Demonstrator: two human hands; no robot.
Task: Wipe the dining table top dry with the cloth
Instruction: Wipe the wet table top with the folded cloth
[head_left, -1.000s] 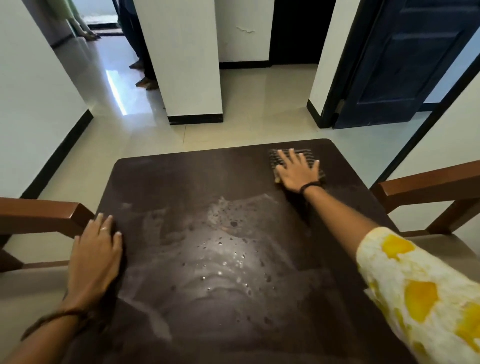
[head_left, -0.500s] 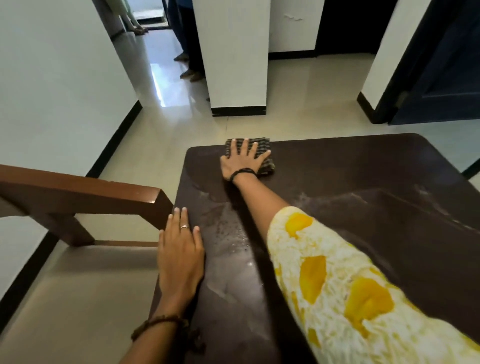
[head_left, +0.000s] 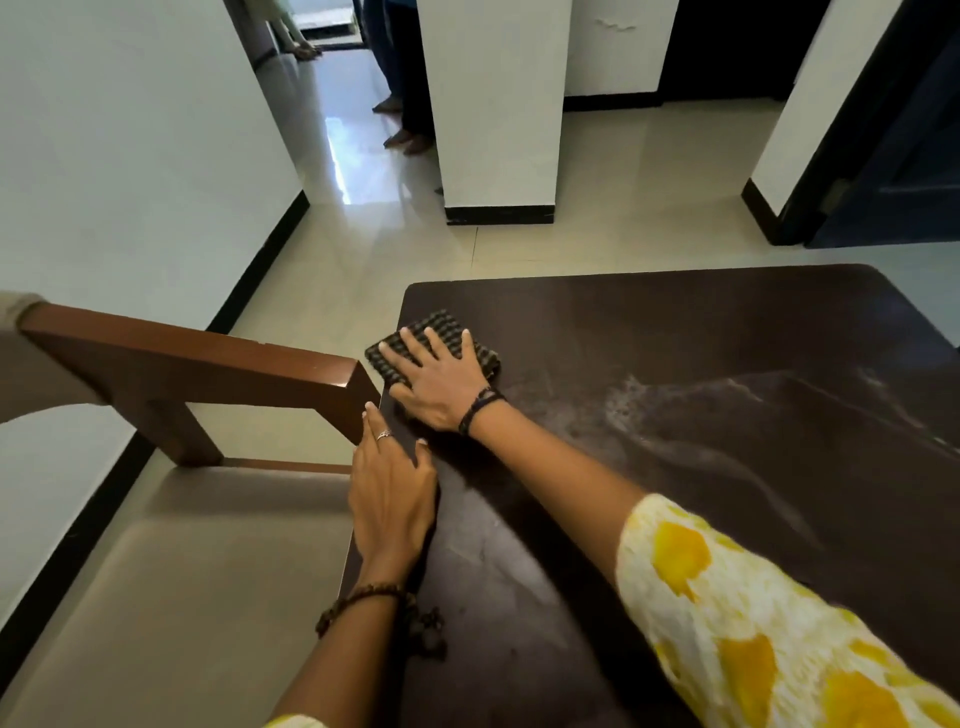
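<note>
The dark brown dining table top (head_left: 727, 332) fills the right and lower part of my view, with pale streaks of wet film (head_left: 675, 415) smeared across its middle and right side. To its left stands a wooden chair (head_left: 218, 364) with a brown backrest rail and a beige padded seat, its rail corner just beside the table's left edge. My right arm, in a white sleeve (head_left: 753, 623) with yellow blotches, reaches across the table toward the far left corner. My right hand (head_left: 441, 384) lies flat with fingers spread, pressing down on the dark checked cloth (head_left: 441, 338), which sits folded on the table near that far left corner, one end poking slightly over the edge. My left hand (head_left: 389, 499) rests open and flat on the table's left edge, grasping nothing, its fingertips near the chair rail. It wears a ring (head_left: 383, 434) and a beaded bracelet (head_left: 363, 597); the right wrist carries a dark band (head_left: 480, 408).
</note>
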